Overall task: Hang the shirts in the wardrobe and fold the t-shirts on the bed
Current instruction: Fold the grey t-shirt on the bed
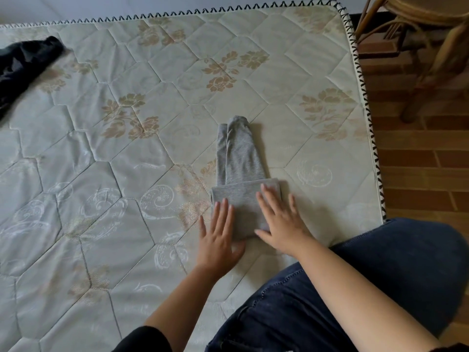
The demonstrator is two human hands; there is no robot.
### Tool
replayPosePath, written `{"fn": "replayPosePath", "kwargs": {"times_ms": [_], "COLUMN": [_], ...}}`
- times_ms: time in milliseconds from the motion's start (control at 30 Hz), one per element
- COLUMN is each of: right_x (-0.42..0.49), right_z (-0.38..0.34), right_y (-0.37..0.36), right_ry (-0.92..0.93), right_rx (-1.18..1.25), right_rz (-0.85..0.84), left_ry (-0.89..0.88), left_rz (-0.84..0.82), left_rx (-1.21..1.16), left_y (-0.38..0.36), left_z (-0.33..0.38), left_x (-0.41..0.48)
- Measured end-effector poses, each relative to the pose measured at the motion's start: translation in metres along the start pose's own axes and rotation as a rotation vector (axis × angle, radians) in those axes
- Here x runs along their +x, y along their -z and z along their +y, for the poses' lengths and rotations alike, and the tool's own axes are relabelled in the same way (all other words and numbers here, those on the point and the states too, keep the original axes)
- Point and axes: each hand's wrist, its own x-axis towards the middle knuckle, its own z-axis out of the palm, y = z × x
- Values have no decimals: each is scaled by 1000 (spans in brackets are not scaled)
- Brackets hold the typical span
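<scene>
Apparently mid-fold, the left hand (218,237) and right hand (281,222) press flat, fingers straight, on the near end of the grey knit t-shirt (238,153) at the right of the quilted floral mattress (101,161); another fold away seems next.

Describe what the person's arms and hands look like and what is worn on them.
The left hand and right hand are bare: no gloves, rings or watch show. The left forearm and right forearm are uncovered. A black sleeve ends near the left elbow; the right sleeve cannot be made out.
</scene>
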Motion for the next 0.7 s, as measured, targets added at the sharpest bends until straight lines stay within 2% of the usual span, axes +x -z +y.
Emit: {"fn": "replayPosePath", "kwargs": {"times_ms": [67,133,333,567,700], "right_x": [-2,-2,4,-1,-10], "right_z": [-4,-5,-10,3,3], "right_y": [-7,-9,-6,1,11], "right_ry": [57,48,49,64,-13], "right_rx": [-96,-152,-219,65,257], "right_rz": [-49,-52,69,133,187], "left_ry": [-68,-54,25,23,-36], "left_rz": [-58,-94,-145,-192,-171], "left_rx": [25,32,42,-9,-92], "left_y": [3,5,7,32,47], "left_z": [6,12,23,22,15], "left_x": [6,13,21,23,24]}}
